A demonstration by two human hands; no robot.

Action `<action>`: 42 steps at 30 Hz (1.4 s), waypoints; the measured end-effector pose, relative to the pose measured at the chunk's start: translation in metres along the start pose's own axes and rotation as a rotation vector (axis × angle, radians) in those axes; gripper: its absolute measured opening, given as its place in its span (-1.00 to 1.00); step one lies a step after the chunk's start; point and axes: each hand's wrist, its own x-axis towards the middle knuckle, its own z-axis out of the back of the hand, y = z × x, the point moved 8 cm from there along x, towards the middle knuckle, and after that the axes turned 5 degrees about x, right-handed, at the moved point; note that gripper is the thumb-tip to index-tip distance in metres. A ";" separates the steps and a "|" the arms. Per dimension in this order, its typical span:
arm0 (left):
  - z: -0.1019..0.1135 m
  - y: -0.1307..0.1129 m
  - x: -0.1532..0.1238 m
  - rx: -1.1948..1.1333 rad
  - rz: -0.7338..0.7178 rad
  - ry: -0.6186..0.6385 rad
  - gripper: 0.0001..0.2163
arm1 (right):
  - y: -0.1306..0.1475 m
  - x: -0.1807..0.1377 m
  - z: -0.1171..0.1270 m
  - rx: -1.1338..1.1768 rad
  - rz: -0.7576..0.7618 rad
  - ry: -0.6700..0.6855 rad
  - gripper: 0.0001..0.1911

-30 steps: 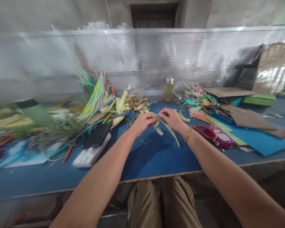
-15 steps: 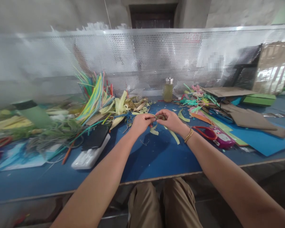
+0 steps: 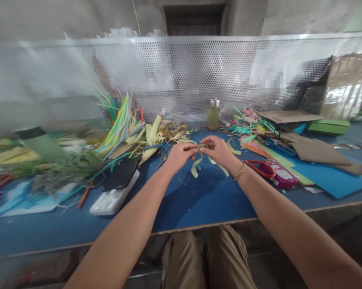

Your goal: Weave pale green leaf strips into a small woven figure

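Observation:
Both hands meet over the middle of the blue table [image 3: 195, 208], fingertips nearly touching. My left hand [image 3: 182, 154] is closed in a pinch on a thin pale-green strip [image 3: 195, 165] that looks like dried husk. From the other side my right hand [image 3: 217, 150], a gold bracelet at its wrist, pinches the same strip. One end of it curls down below the fingers; the part between the fingertips is mostly hidden. Further pale-green strips [image 3: 222, 167] lie on the table under and beside my right hand.
Left stand a pile of pale husks [image 3: 153, 134], coloured stems [image 3: 123, 124], a black phone [image 3: 120, 176] on a white case [image 3: 108, 204] and a green tumbler [image 3: 40, 142]. Right are red-handled scissors [image 3: 260, 168], blue paper [image 3: 328, 176] and cardboard [image 3: 316, 148]. A bottle [image 3: 213, 116] stands behind.
The strip's loose end now hangs longer and more curled below my fingers. My right hand has shifted slightly, its fingers a little more raised; my left hand stays almost in place.

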 end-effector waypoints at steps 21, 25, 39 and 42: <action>-0.007 0.018 0.000 -0.238 0.127 0.006 -0.77 | 0.022 -0.005 -0.005 -0.376 0.193 -0.009 -0.91; -0.008 0.016 0.000 -0.253 0.113 0.009 -0.79 | 0.023 -0.004 -0.005 -0.319 0.168 -0.017 -0.94; -0.007 0.010 0.001 -0.297 0.063 -0.004 -0.76 | 0.014 -0.004 0.001 -0.005 -0.018 -0.081 -0.90; -0.006 0.011 0.001 -0.290 0.061 -0.009 -0.76 | 0.012 -0.003 0.002 0.000 -0.029 -0.092 -0.89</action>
